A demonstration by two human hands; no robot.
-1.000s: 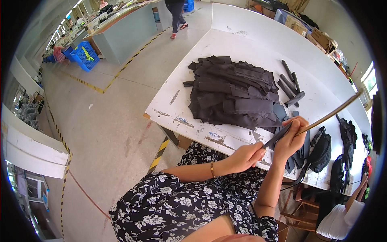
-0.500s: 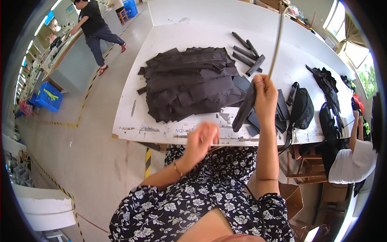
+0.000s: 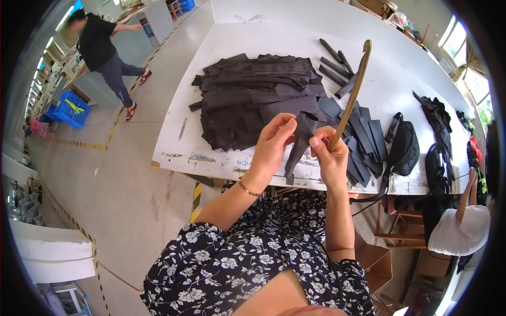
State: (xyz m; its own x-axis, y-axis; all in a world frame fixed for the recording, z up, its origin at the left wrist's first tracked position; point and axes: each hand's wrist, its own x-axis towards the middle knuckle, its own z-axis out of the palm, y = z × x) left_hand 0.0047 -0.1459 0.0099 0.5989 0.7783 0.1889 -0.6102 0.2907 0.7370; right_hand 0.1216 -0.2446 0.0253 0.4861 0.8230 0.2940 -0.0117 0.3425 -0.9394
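Over the near edge of the white surface [image 3: 395,89], a black fabric tube [image 3: 302,139] is held up between the person's two hands, just in front of a broad stack of dark strips [image 3: 253,100]. The left hand [image 3: 278,139] pinches its upper end between thumb and fingers; the right hand [image 3: 329,151] has thumb and forefinger closed on the opposite side. The same right hand also carries a hooked stick [image 3: 352,100], whose lower end is hidden behind the fingers, so its full length cannot be told. Several fingertips of both hands are out of sight too, as is the inside of the tube.

The tube's long axis runs steeply, its mouth at the top facing up and slightly right, the narrower end pointing down and a little left. The stick slants up and right from the hand, its hooked tip uppermost, passing in front of some dark flat pieces [image 3: 366,134] and partly overlapping the rolled tubes [image 3: 333,66] beyond. To the right lies a black bag [image 3: 405,145]; farther over, a seated person [image 3: 464,231] is cut off by the dark rim.
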